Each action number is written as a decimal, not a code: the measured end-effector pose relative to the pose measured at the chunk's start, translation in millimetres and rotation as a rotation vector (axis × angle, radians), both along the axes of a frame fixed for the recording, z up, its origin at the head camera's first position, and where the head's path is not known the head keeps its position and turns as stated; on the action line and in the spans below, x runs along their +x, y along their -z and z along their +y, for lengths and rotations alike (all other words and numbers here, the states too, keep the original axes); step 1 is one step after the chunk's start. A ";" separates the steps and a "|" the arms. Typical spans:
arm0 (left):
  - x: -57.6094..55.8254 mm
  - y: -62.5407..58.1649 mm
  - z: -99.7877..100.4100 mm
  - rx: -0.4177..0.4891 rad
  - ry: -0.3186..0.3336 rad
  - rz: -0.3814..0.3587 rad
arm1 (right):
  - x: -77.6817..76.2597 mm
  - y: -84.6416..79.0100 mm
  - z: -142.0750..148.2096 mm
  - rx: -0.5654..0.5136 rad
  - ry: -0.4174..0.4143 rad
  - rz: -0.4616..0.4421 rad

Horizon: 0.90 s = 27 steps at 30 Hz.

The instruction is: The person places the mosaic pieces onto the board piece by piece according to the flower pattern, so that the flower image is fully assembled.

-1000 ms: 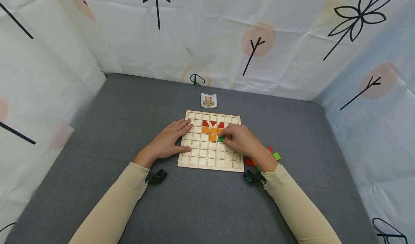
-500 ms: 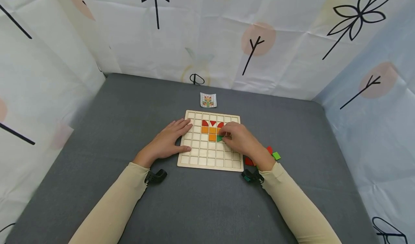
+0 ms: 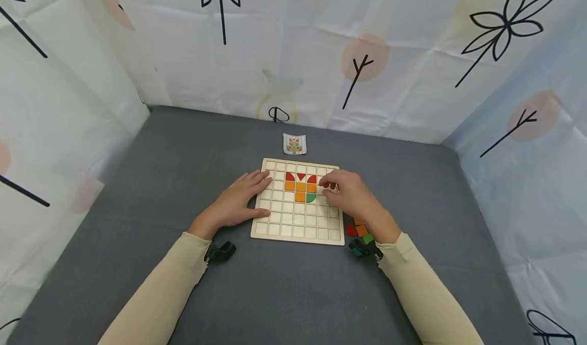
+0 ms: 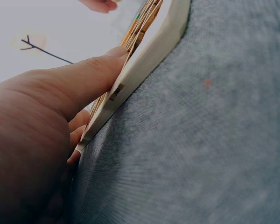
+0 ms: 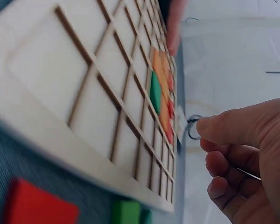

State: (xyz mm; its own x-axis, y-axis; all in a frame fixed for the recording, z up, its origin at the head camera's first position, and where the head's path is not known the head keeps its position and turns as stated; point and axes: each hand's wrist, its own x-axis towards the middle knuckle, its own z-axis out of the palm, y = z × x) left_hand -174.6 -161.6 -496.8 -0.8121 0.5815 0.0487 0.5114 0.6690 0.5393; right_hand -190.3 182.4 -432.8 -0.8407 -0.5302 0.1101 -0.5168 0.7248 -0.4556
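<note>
My left hand (image 3: 231, 200) rests with fairly straight fingers on the left edge of a wooden grid board (image 3: 286, 230); in the left wrist view the thumb (image 4: 91, 77) lies against its rim. Red pieces (image 3: 290, 177) fill part of an upper row. Below them sit orange squares (image 3: 300, 187) and a green quarter-round piece (image 3: 311, 197). Just right of these pieces, my right hand (image 3: 352, 194) hovers over the board with loosely bent fingers. The right wrist view shows nothing between its thumb and fingers (image 5: 238, 158).
Loose orange (image 3: 362, 231), red (image 3: 351, 231) and green (image 3: 368, 238) pieces lie beside the board's right edge, partly hidden by the right forearm. A small pattern card (image 3: 294, 144) lies behind the board on the grey table (image 3: 275, 294). Printed cloth (image 3: 298, 54) hangs around the table.
The green piece now lies flat in its cell beside the lower orange square. My right hand has let go of it and drawn back to the right. The left hand stays still.
</note>
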 end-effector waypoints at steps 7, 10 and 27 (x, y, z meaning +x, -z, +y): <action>0.3 1.5 0.7 -0.003 -0.004 -0.010 | 3.1 -12.9 26.3 -0.044 0.077 0.023; 0.1 1.7 0.6 -0.007 -0.004 -0.008 | 4.2 -14.2 35.2 -0.049 0.095 0.013; 2.1 -1.8 1.0 0.001 -0.009 -0.019 | 7.9 -10.3 61.6 -0.019 0.163 0.000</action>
State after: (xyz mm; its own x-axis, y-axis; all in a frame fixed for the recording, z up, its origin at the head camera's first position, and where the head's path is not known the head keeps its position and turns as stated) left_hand -172.5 -160.6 -495.0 -0.8181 0.5741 0.0338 0.4951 0.6732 0.5492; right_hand -182.4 244.0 -422.5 -0.9154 -0.3846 0.1188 -0.3931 0.7904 -0.4697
